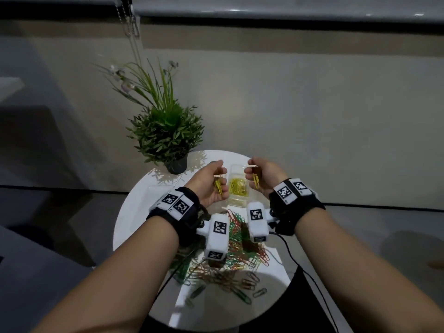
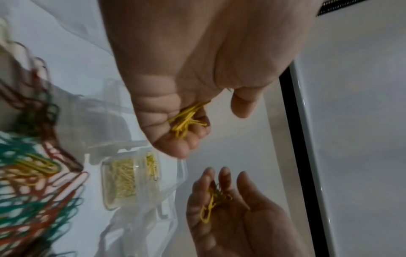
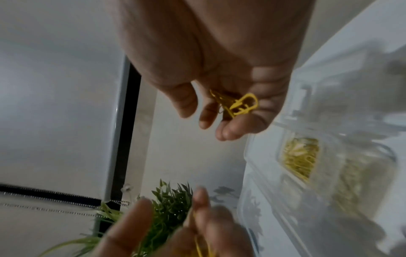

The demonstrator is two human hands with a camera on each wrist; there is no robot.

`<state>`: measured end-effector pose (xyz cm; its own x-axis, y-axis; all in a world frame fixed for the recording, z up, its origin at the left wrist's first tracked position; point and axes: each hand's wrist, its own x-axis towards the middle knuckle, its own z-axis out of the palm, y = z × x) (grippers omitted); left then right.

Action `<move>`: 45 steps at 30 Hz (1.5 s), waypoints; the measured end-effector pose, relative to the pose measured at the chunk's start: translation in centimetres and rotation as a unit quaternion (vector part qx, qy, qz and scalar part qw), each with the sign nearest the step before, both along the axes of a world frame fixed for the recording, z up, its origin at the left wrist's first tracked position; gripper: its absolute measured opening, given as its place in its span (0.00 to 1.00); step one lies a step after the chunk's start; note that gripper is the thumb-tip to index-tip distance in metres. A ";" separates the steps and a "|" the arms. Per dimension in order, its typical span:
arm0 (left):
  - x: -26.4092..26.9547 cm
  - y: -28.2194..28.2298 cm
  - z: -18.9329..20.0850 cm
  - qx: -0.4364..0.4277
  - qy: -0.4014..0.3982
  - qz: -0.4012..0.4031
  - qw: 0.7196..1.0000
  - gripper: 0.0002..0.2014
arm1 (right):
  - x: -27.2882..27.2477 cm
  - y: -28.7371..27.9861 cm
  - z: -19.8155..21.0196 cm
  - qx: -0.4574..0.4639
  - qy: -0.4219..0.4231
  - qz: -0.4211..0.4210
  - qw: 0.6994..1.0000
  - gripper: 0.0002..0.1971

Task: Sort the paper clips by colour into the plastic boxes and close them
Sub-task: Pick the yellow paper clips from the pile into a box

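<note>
The left hand [image 1: 211, 182] is held palm-up above the far part of the round white table [image 1: 134, 212], its fingers [image 2: 175, 144] loosely curled around a small bunch of yellow paper clips [image 2: 186, 121] that lies in the cupped palm. The right hand [image 1: 264, 176] mirrors it just across, also palm-up and half curled, cradling its own yellow clips [image 3: 239, 104] against the bent fingers [image 3: 232, 130]; the thumb stands apart from them. Between the two hands, lower down on the table, sits an open clear plastic box [image 1: 237, 186] already holding a layer of yellow clips. Neither hand touches the box. Nearer the person, under the wrists, a tangled heap of mixed paper clips [image 1: 230, 255] in green, red and orange spreads over the tabletop, with a few loose ones at its near edge. More clear plastic boxes lie beside the open one, though the wrist views blur them. A potted green plant [image 1: 165, 131] stands at the table's far left edge, and a bead chain [image 1: 132, 22] hangs against the wall behind it.
</note>
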<state>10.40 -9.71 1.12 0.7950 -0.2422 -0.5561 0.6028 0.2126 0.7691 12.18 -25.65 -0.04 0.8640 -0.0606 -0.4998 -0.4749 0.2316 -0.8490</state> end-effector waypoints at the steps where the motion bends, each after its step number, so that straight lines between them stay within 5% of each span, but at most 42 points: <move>1: 0.9 -0.6 0.1 -0.002 -0.005 0.004 1.000 0.14 | 0.9 0.1 0.1 -0.005 -0.011 -0.007 1.000 0.13; 9: 2.9 -2.8 -0.7 -0.006 -0.007 -0.033 0.999 0.28 | 3.1 0.0 -2.4 0.020 -0.018 0.067 0.997 0.28; 18: 2.9 -1.8 -2.3 -0.008 -0.049 -0.057 0.997 0.23 | 1.2 -0.1 -2.2 -0.075 -0.090 0.034 0.993 0.19; 22: 1.1 -0.4 -0.4 0.087 -0.116 -0.091 0.985 0.15 | -2.9 -0.8 -0.8 -0.114 -0.124 0.048 0.985 0.14; 25: -1.9 2.3 -0.6 0.233 -0.209 -0.131 0.941 0.08 | -6.8 -0.8 -1.8 -0.230 -0.155 0.165 0.946 0.12; 28: -5.9 5.4 -2.4 0.386 -0.256 -0.188 0.866 0.04 | -10.7 0.1 -3.5 -0.332 -0.158 0.281 0.886 0.14; 34: -12.6 9.0 -5.6 0.464 -0.219 -0.251 0.820 0.05 | -13.9 1.9 -5.3 -0.453 -0.145 0.432 0.767 0.12; 38: -14.8 10.2 -6.9 0.544 -0.253 -0.292 0.744 0.03 | -15.1 3.3 -5.2 -0.461 -0.144 0.458 0.746 0.12; 42: -15.9 10.6 -6.8 0.531 -0.268 -0.318 0.738 0.06 | -15.4 3.8 -5.4 -0.504 -0.153 0.450 0.721 0.09; 45: -16.3 10.0 -6.7 0.541 -0.270 -0.377 0.702 0.08 | -15.7 3.0 -5.4 -0.541 -0.150 0.438 0.702 0.07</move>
<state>-5.86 0.30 -5.60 0.8333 -0.3747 -0.4064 -0.2102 -0.8948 0.3939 -3.49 -22.65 -5.41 0.8633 0.3562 -0.3576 0.2056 -0.8952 -0.3954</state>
